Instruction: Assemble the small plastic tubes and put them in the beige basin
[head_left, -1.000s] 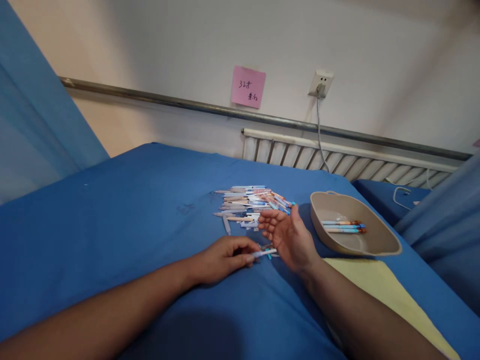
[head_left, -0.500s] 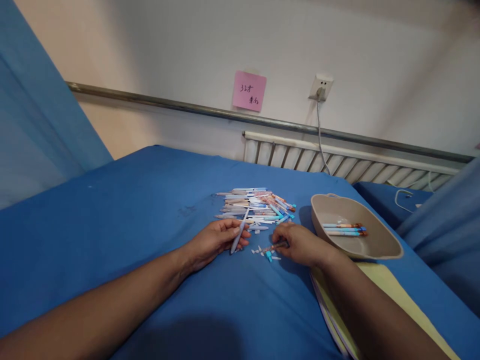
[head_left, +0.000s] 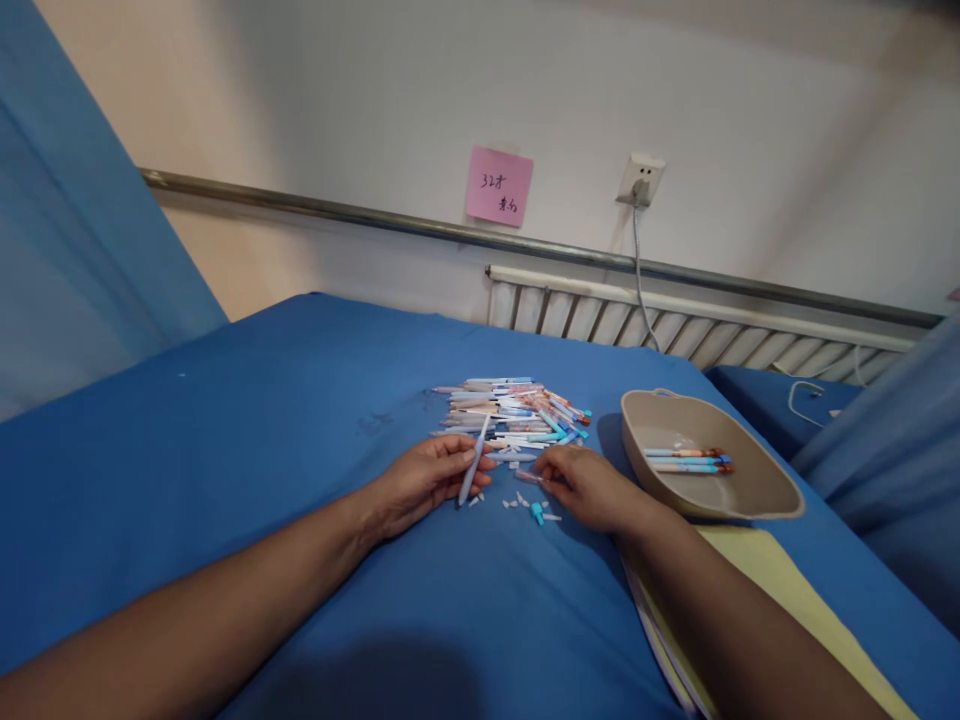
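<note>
My left hand (head_left: 424, 482) rests on the blue sheet and grips a pale blue pen barrel (head_left: 473, 461) that points up toward the pile. My right hand (head_left: 589, 485) lies palm down just to the right, fingers pinched on a thin pen part (head_left: 528, 477). A heap of pens and pen parts (head_left: 514, 412) lies just beyond both hands. Small caps and tips (head_left: 534, 510), one bright blue, are scattered between the hands.
A beige oval tray (head_left: 750, 492) with three pens (head_left: 686, 460) sits at the right. A yellow sheet (head_left: 780, 590) lies under my right forearm. A radiator (head_left: 675, 320), wall socket with cable (head_left: 639, 178) and a pink note (head_left: 499, 187) are behind.
My right hand turned from palm up to palm down and pinched a pen part. My left hand swapped a small white piece for a pale blue barrel and moved toward the pile.
</note>
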